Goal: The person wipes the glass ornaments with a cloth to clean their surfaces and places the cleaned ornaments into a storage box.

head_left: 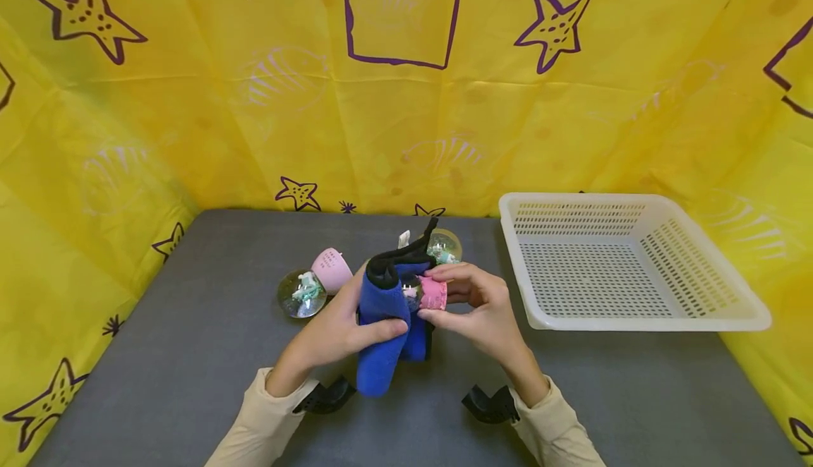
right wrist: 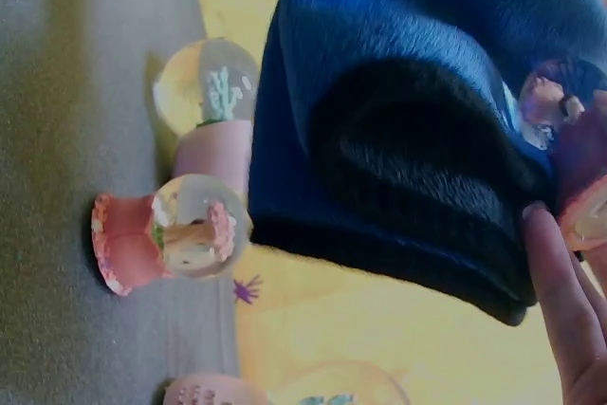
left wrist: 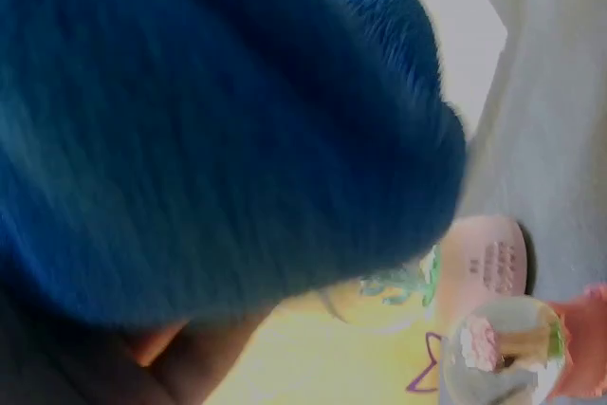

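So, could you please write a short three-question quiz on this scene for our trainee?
1. Which hand has its thumb lying across the blue cloth?
2. True or false: the white basket stands to the right of both hands.
3. The snow globe in the right hand has a base that is: A) green, B) pink, C) white.

Key: 1. The left hand. 2. True. 3. B.
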Available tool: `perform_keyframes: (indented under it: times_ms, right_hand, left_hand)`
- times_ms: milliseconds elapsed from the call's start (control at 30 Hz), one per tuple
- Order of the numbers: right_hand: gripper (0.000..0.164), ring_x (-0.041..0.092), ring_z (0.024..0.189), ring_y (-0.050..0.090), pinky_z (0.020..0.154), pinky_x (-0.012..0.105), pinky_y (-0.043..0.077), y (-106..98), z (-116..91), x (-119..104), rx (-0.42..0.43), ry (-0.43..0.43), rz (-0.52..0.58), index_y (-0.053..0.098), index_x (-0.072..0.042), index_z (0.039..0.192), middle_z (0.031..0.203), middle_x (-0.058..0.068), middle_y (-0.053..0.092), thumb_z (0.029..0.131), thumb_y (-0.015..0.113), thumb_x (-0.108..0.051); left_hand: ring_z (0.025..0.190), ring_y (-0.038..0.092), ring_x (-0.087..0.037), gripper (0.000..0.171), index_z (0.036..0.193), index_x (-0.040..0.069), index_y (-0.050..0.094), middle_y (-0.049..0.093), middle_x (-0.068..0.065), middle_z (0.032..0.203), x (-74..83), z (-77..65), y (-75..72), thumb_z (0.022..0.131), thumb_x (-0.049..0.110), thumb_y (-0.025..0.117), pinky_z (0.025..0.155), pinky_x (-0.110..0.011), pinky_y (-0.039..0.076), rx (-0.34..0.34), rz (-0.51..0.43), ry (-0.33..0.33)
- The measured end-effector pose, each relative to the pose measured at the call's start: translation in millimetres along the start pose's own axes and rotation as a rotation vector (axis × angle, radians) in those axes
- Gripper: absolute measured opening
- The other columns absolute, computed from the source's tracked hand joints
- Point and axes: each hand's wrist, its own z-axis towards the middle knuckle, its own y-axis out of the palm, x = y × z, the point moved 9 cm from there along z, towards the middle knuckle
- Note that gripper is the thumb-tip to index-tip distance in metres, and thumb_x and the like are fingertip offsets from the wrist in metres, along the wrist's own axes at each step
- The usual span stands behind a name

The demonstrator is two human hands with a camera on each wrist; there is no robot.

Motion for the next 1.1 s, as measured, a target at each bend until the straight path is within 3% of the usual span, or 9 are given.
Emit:
perform_keyframes:
  times_ms: [133,400,500,600,733,867,1000,1100]
  right_hand:
    - [0.046,0.005,0.078,0.070,0.062,0.025,0.059,1,-1,7,-0.006,0.083,-0.020,0.062,0.006,0.108,0.099,0.024,0.067,0.067,0.081,0.017]
    - [0.030,0.018,0.058,0.068,0.053,0.033,0.057,9,-5,17,-0.074,0.239,0.016,0.061,0.006,0.110,0.084,0.024,0.068,0.082,0.071,0.011]
    - [0.023,0.018,0.056,0.065,0.052,0.034,0.056,11,-6,19,-0.101,0.280,0.048,0.061,0.008,0.109,0.082,0.025,0.065,0.087,0.067,0.009]
    - [0.020,0.011,0.060,0.065,0.054,0.033,0.057,10,-6,21,-0.121,0.317,0.062,0.061,0.009,0.108,0.085,0.023,0.066,0.089,0.065,0.006]
    - [0.024,0.007,0.069,0.068,0.058,0.032,0.059,10,-7,22,-0.126,0.345,0.109,0.060,0.011,0.111,0.096,0.009,0.068,0.088,0.068,0.005]
    - [0.034,0.008,0.078,0.069,0.065,0.030,0.060,7,-5,19,-0.090,0.288,0.115,0.061,0.011,0.110,0.106,-0.001,0.066,0.079,0.075,0.011]
    - [0.043,0.009,0.094,0.067,0.073,0.027,0.060,6,-2,12,-0.062,0.188,0.035,0.065,0.005,0.107,0.108,0.009,0.067,0.069,0.082,0.014]
    - [0.046,0.010,0.101,0.065,0.075,0.027,0.059,7,0,10,-0.057,0.147,0.002,0.067,0.002,0.106,0.108,0.018,0.066,0.065,0.084,0.015]
  left_hand:
    - [0.115,0.060,-0.018,0.083,0.145,0.021,0.039,0.059,-0.002,0.134,6.7,0.8,-1.9,0.076,0.012,0.086,0.101,-0.035,0.048,0.082,0.097,0.085]
    - [0.105,0.067,-0.026,0.080,0.136,0.007,0.047,0.066,-0.015,0.125,23.9,-4.0,-7.6,0.068,0.007,0.090,0.091,-0.042,0.055,0.266,0.434,0.323]
    - [0.101,0.070,-0.027,0.074,0.132,0.006,0.051,0.069,-0.016,0.119,27.2,-5.5,-8.1,0.069,0.003,0.088,0.088,-0.043,0.057,0.296,0.499,0.402]
    - [0.097,0.072,-0.027,0.067,0.128,0.007,0.055,0.072,-0.016,0.113,27.2,-6.3,-11.0,0.069,-0.002,0.085,0.087,-0.038,0.057,0.309,0.504,0.430]
    - [0.099,0.071,-0.026,0.064,0.126,0.008,0.057,0.072,-0.015,0.114,23.3,-5.5,-14.7,0.069,-0.002,0.086,0.090,-0.033,0.056,0.286,0.437,0.384]
    - [0.106,0.066,-0.022,0.070,0.130,0.011,0.054,0.068,-0.010,0.122,13.1,-1.4,-13.2,0.069,0.005,0.089,0.094,-0.034,0.053,0.207,0.283,0.232]
    - [0.114,0.061,-0.018,0.072,0.136,0.016,0.050,0.063,-0.004,0.129,3.5,0.8,-12.1,0.074,0.010,0.087,0.099,-0.038,0.049,0.184,0.167,0.075]
    - [0.115,0.060,-0.017,0.066,0.135,0.016,0.052,0.063,-0.003,0.129,4.4,0.9,-13.9,0.078,0.010,0.084,0.100,-0.039,0.048,0.207,0.164,0.052]
